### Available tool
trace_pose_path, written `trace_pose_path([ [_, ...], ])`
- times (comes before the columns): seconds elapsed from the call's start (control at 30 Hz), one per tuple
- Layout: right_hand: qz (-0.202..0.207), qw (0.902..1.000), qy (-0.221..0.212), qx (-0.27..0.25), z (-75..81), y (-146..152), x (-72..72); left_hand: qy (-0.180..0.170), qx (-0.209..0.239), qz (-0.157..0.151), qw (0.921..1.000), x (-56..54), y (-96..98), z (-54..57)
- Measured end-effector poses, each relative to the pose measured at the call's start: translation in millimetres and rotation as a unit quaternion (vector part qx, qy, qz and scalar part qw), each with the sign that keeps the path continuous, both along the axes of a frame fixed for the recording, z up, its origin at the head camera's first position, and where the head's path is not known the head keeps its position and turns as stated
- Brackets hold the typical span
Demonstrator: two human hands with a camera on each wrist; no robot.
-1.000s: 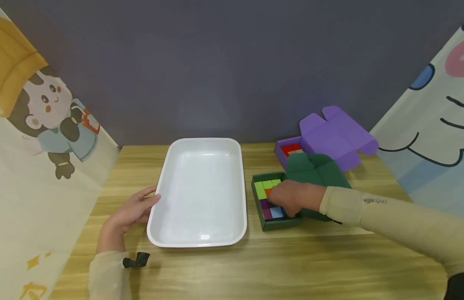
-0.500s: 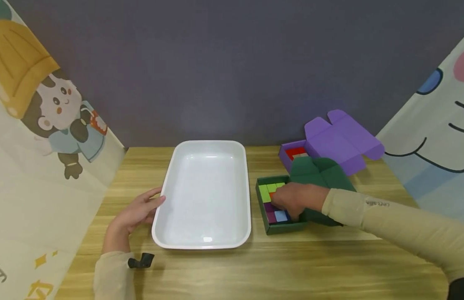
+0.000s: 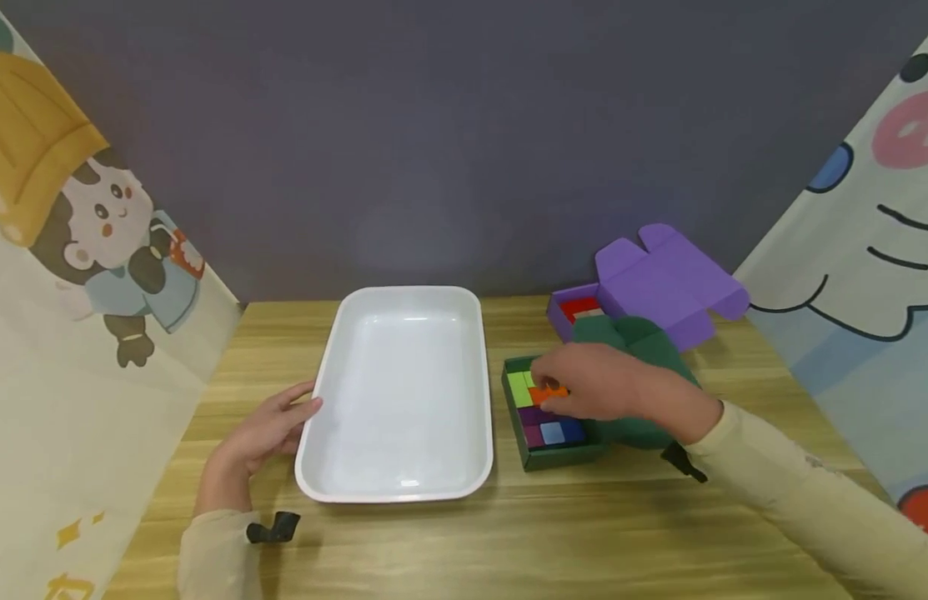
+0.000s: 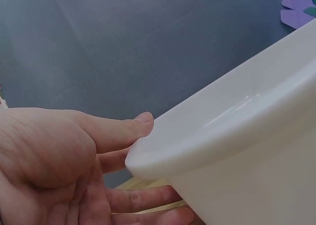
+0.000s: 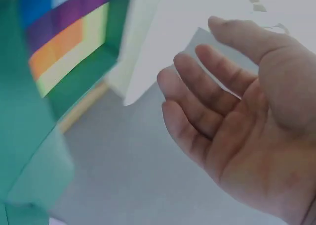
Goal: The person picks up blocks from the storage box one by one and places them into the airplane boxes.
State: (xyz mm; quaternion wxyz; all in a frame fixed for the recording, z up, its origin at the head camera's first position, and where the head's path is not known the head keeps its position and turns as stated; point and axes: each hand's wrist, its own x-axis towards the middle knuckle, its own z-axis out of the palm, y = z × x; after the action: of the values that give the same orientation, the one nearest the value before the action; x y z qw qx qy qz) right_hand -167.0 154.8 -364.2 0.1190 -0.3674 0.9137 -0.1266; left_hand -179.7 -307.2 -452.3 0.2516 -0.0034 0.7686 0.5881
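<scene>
My left hand [image 3: 257, 437] holds the left rim of a white rectangular tray [image 3: 403, 400]. In the left wrist view the thumb lies at the rim and the fingers [image 4: 143, 198] reach under it against the outer wall. To the tray's right is an open green cardboard box [image 3: 561, 457] of coloured blocks: lime [image 3: 519, 388], orange [image 3: 540, 396], purple [image 3: 534, 416], light blue [image 3: 552, 432] and dark blue [image 3: 572, 430]. Over this box hovers my right hand [image 3: 609, 383], hiding part of the blocks. The right wrist view shows its palm [image 5: 247, 136] bare, fingers loosely bent.
Behind the green box stands an open purple box [image 3: 559, 318] with red blocks [image 3: 579, 306] and a beige one. Its lid [image 3: 669, 283] leans back, partly behind the green lid [image 3: 647, 354]. A dark wall [image 3: 403, 150] rises behind the wooden table [image 3: 448, 550].
My right hand has lifted from inside the green box, and its fingers have loosened. More orange and dark blue blocks show. The left hand keeps its place at the tray; the view has shifted slightly.
</scene>
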Motion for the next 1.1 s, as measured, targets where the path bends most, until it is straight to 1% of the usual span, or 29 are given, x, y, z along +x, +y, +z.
trace_pose_path([
  [0.07,0.002,0.9994,0.016,-0.03,-3.4,-5,14.5,-0.002,-0.003,0.002,1.0,1.0,-1.1,-0.6],
  [0.13,0.001,0.9987,0.02,-0.047,-11.9,-11,27.5,-0.005,-0.005,0.004,1.0,2.1,-2.2,-2.1],
  [0.23,-0.015,0.998,0.026,-0.056,-29.3,-18,41.9,-0.009,-0.005,0.009,0.9999,3.8,-2.4,-4.6],
  [0.27,-0.024,0.9976,0.037,-0.053,-35.3,-21,45.4,-0.01,-0.005,0.011,0.9999,4.1,-2.4,-5.4],
  [0.33,-0.043,0.9954,0.074,-0.043,-47.8,-24,50.8,-0.008,-0.002,0.011,0.9999,4.3,-2.0,-6.2],
  [0.43,-0.071,0.9889,0.128,-0.024,-65.7,-28,57.1,-0.007,-0.003,0.011,0.9999,4.3,-1.6,-5.8],
  [0.53,-0.085,0.9816,0.17,-0.017,-80.4,-32,63.0,-0.004,-0.005,0.003,1.0,5.1,-2.3,-3.8],
  [0.6,-0.081,0.9766,0.198,-0.019,-87.0,-35,66.1,-0.006,-0.007,0.002,1.0,5.7,-3.6,-2.5],
  [0.67,-0.067,0.9695,0.235,-0.017,-92.5,-37,68.2,-0.005,-0.01,0.002,0.9999,6.1,-5.0,-1.4],
  [0.73,-0.051,0.9617,0.269,-0.006,-96.0,-38,70.0,-0.004,-0.012,0.006,0.9999,5.5,-5.4,-0.9],
  [0.8,-0.041,0.9558,0.291,0.008,-98.1,-37,72.5,0.001,-0.009,0.001,1.0,4.0,-4.9,-1.2],
  [0.9,-0.04,0.9558,0.29,0.021,-97.4,-33,78.1,0.004,-0.002,-0.002,1.0,1.7,-2.7,-2.3],
  [1.1,-0.069,0.9663,0.245,0.04,-89.2,-20,96.4,0.001,-0.001,-0.001,1.0,1.5,0.6,-2.4],
])
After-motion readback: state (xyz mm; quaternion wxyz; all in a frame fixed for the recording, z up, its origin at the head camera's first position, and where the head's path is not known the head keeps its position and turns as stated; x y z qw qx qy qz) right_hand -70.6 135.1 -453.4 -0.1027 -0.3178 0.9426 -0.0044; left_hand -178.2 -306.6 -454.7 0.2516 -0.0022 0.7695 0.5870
